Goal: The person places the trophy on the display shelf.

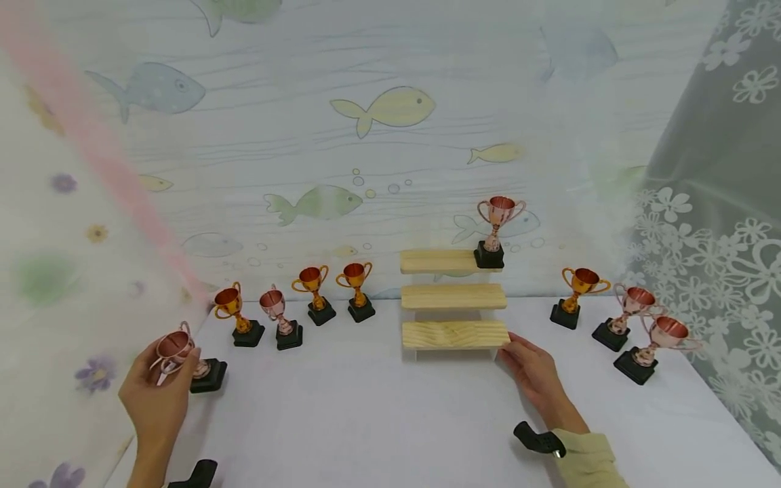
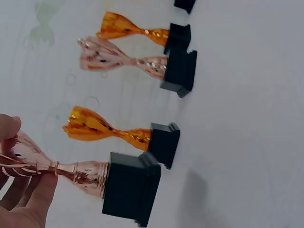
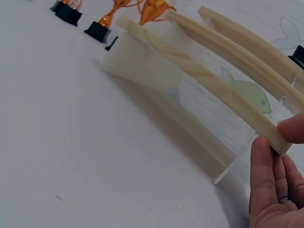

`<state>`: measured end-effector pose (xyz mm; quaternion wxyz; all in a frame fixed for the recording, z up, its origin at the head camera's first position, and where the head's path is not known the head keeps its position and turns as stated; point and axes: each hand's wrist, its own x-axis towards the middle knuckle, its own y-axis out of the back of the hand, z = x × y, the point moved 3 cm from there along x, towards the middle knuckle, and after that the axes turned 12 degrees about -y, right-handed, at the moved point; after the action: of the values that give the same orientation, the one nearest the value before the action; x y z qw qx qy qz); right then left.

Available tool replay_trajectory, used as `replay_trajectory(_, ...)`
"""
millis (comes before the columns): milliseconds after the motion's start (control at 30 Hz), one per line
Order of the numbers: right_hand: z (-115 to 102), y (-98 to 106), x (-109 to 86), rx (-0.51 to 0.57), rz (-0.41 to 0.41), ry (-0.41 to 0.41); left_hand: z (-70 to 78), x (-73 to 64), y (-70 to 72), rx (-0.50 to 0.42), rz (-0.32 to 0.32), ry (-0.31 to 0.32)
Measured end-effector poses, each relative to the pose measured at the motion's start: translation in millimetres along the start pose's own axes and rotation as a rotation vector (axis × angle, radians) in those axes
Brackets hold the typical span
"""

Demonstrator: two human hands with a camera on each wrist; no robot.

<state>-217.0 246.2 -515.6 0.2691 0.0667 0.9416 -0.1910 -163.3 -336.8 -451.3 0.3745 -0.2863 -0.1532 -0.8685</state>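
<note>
My left hand (image 1: 157,400) grips a rose-gold trophy cup (image 1: 208,377) by its bowl at the table's left side. In the left wrist view its black base (image 2: 129,187) points away from the fingers, and a shadow lies on the cloth beside it. With thumb and fingers, my right hand (image 1: 539,383) pinches the right end of the lowest board of a three-step wooden display stand (image 1: 454,335). Clear side supports (image 3: 232,164) hold the boards up. Another rose-gold trophy (image 1: 490,252) stands upright on the top step, at its right end.
Left of the stand are gold trophies (image 1: 356,298) and one rose-gold trophy (image 1: 287,332). To its right stand a gold trophy (image 1: 567,310) and two rose-gold trophies (image 1: 637,362). A fish-printed curtain (image 1: 378,163) hangs behind the white table (image 1: 366,420); a lace-flower curtain (image 1: 720,237) hangs right.
</note>
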Motion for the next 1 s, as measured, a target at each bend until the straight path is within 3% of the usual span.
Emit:
replay_trajectory(133, 2, 1, -0.6, -0.004, -0.006, -0.009, 16.5, -5.4, 1.1, -0.019, -0.042, 0.042)
replay_trajectory(400, 1, 1, -0.5, -0.011, 0.005, -0.01, 49.5, -20.1, -6.3, 0.018, -0.125, 0.036)
replay_trajectory(600, -1, 2, -1.4, -0.021, -0.005, -0.015, 73.8, -39.6, -18.2, -0.041, -0.184, 0.059)
replay_trajectory(833, -3, 4, -2.1, -0.027, 0.006, -0.032, 108.5, -65.0, -43.6, -0.101, -0.371, 0.035)
replay_trajectory(1000, -2, 2, -1.8, -0.029, -0.009, -0.027, 126.1, -70.2, -60.1, -0.161, -0.537, -0.026)
